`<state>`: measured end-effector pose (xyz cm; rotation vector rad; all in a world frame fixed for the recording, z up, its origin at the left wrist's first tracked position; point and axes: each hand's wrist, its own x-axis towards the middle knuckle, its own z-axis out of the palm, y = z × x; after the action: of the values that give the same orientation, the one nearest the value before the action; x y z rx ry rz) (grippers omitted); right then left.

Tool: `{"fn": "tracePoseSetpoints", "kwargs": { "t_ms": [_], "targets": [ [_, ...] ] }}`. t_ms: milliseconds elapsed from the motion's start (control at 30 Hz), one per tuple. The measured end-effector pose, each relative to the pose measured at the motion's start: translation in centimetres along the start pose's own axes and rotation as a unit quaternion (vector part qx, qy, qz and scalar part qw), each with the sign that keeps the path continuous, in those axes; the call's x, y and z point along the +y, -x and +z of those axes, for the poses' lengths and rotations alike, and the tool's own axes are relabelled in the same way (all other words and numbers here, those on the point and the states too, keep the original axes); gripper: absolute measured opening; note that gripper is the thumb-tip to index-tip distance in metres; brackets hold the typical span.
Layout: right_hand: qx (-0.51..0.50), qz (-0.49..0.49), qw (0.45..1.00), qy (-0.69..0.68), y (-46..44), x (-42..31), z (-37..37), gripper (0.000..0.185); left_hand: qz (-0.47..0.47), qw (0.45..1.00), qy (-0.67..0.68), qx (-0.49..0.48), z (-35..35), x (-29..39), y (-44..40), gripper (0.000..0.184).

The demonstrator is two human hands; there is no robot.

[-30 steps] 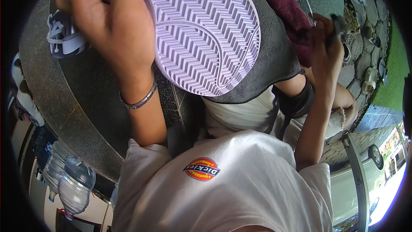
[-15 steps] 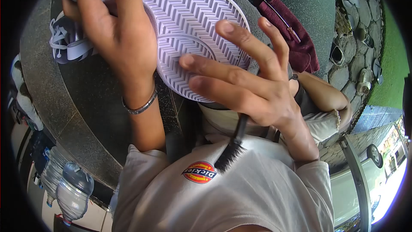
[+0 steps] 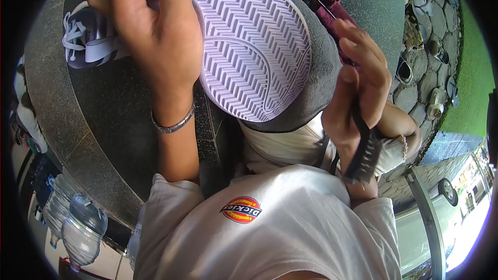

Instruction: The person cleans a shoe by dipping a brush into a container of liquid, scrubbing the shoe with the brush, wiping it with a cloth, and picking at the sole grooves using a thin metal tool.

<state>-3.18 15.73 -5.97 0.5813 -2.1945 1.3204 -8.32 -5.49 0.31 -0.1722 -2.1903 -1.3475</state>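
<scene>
A shoe with a pale lilac, herringbone-patterned sole is turned sole up at the top middle. My left hand, wearing a metal bracelet, is wrapped around the shoe's side and keeps it in place. To the right and apart from the sole, my right hand is closed on a black brush, its bristles pointing down toward my sleeve. Grey fabric lies under the shoe. Partly hidden behind my right fingers is a maroon cloth with a thin tool on it.
Another shoe with white laces sits on the dark tiled surface to the left. Large clear water bottles stand at lower left. Sandals lie on the stone paving at right, beside green ground.
My right hand has moved right, away from the sole, carrying the brush with it and turning. My left hand and the shoe have shifted slightly right and down.
</scene>
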Motion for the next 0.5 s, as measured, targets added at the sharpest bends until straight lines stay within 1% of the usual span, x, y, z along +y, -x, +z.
{"fn": "tracePoseSetpoints", "kwargs": {
  "t_ms": [67,100,167,233,300,333,367,433,467,500],
  "targets": [
    [-0.002,0.025,0.999,-0.043,0.3,-0.4,-0.3,0.019,0.017,0.997,-0.073,0.018,0.3,-1.3,0.2,0.021],
    [-0.007,0.055,0.995,-0.085,0.5,-0.9,-0.8,0.017,0.023,0.995,-0.098,0.024,0.3,-1.6,0.3,0.02],
    [-0.023,0.116,0.985,-0.124,0.8,-1.6,-1.6,0.013,0.028,0.996,-0.083,0.016,0.3,-1.6,0.4,0.022],
    [-0.044,0.179,0.976,-0.119,0.7,-2.0,-2.4,0.012,0.02,0.999,-0.039,-0.01,-0.2,-0.7,0.4,0.029],
    [-0.061,0.276,0.955,-0.095,0.0,-2.6,-2.4,0.017,0.015,1.0,-0.025,-0.004,-0.7,-1.3,0.3,0.033],
    [-0.071,0.323,0.94,-0.082,-0.3,-2.9,-2.4,0.02,0.02,0.999,-0.04,0.02,-0.6,-2.7,0.4,0.032],
    [-0.082,0.319,0.943,-0.047,-0.5,-2.1,-2.0,0.021,0.028,0.997,-0.053,0.048,-0.4,-3.7,0.6,0.03],
    [-0.068,0.3,0.951,-0.02,-1.2,0.0,-1.5,0.028,-0.022,0.994,0.047,0.097,0.5,-3.3,0.8,0.051],
    [-0.089,0.336,0.938,-0.009,-2.4,-0.4,-1.7,0.033,-0.038,0.987,0.098,0.122,0.8,-3.1,0.8,0.063],
    [-0.063,0.311,0.947,-0.045,-3.4,0.7,-1.3,0.032,-0.052,0.984,0.096,0.14,0.8,-3.0,0.9,0.071]
  ]
}}
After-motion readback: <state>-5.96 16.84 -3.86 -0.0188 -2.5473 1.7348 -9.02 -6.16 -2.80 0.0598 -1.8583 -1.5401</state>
